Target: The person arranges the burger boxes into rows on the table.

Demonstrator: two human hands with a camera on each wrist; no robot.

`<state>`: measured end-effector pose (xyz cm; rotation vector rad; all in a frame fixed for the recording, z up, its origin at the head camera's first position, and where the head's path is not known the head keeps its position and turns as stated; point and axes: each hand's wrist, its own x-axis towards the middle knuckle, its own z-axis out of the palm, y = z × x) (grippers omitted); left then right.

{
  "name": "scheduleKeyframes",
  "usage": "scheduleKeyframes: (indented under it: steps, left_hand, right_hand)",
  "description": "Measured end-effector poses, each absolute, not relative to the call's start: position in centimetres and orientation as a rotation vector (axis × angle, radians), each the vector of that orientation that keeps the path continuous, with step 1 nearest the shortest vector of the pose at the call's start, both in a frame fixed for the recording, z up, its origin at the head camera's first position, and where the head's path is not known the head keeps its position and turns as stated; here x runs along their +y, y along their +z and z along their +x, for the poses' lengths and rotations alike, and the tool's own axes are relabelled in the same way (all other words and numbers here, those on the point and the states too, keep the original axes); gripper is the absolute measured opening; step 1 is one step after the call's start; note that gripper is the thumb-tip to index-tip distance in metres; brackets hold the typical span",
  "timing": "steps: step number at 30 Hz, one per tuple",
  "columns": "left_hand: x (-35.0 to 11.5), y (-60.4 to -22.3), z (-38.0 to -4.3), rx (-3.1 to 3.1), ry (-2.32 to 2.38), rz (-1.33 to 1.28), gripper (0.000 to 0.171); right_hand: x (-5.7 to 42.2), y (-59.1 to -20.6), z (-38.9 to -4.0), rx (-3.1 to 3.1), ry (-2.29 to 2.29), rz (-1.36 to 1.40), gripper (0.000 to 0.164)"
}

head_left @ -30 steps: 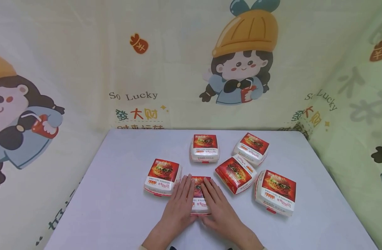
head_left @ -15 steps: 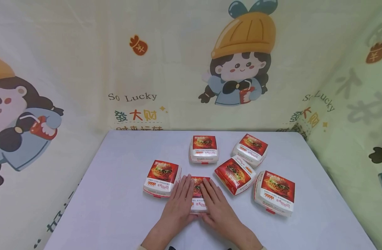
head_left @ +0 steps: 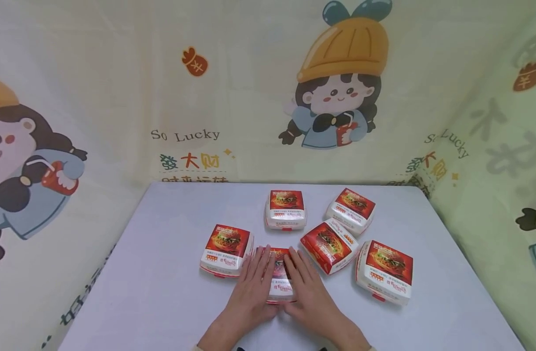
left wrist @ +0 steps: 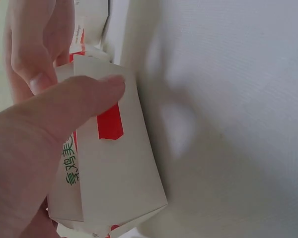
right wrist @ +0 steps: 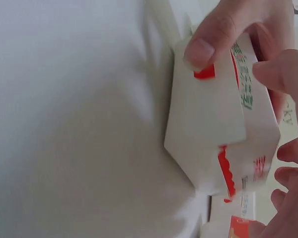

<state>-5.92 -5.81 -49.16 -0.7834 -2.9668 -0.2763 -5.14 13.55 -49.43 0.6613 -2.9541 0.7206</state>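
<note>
A white burger box (head_left: pixel 282 287) with a red burger picture lies between both hands at the front middle of the table. My left hand (head_left: pixel 250 292) rests over its left side, fingers straight on the lid. In the left wrist view the left thumb (left wrist: pixel 84 99) presses the front of the burger box (left wrist: pixel 119 168), over a red tab (left wrist: pixel 110 126). Over the right side lies my right hand (head_left: pixel 312 298), its fingers stretched along the lid. In the right wrist view its thumb (right wrist: pixel 280 72) touches the lid edge of the burger box (right wrist: pixel 206 114).
Other burger boxes stand around: one left (head_left: pixel 227 249), one behind (head_left: pixel 286 210), one tilted to the right (head_left: pixel 330 244), another at back right (head_left: pixel 351 210), and one far right (head_left: pixel 385 270). A white table (head_left: pixel 162 292) carries them. Printed cloth (head_left: pixel 250 97) hangs behind.
Both hands stay on the same burger box. The fingers shift slightly, and a little more of the lid's red print shows. The other boxes have not moved on the table.
</note>
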Motion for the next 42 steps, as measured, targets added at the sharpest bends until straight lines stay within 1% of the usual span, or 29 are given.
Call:
scheduleKeyframes:
  steps: [3,9,14,19,22,30,34,42]
  left_hand:
    - [-5.8,-49.0,-6.1,-2.934,-0.262,-0.795,0.112]
    - [-5.5,-48.4,-6.6,-2.946,-0.329,-0.813,0.119]
    - [-4.9,-47.7,-7.1,-2.999,-0.409,-0.834,0.113]
    - [-4.5,-47.1,-7.6,-3.076,-0.411,-0.817,0.108]
    - [-4.1,-46.8,-7.9,-3.076,-0.391,-0.832,0.104]
    - [-2.6,-45.4,-8.8,-3.024,-0.389,-0.873,0.100]
    - [-1.6,-44.9,-9.3,-2.999,-0.386,-0.913,0.097]
    - [0.1,-44.6,-10.1,-3.003,-0.429,-0.939,0.097]
  right_hand:
    - [14.0,-49.3,-5.3,-2.910,0.680,0.641,0.097]
    - [15.0,-49.0,-5.6,-2.802,0.717,0.635,0.094]
    - [15.8,-48.6,-5.7,-2.775,0.736,0.562,0.094]
    - [16.4,-48.2,-5.8,-2.777,0.730,0.508,0.087]
    - [16.8,-48.1,-5.9,-2.758,0.729,0.485,0.085]
    - [17.9,-48.0,-6.5,-2.724,0.747,0.434,0.089]
    - [18.7,-47.9,-6.7,-2.742,0.751,0.357,0.091]
    - [19.9,-47.6,-7.4,-2.795,0.632,0.206,0.095]
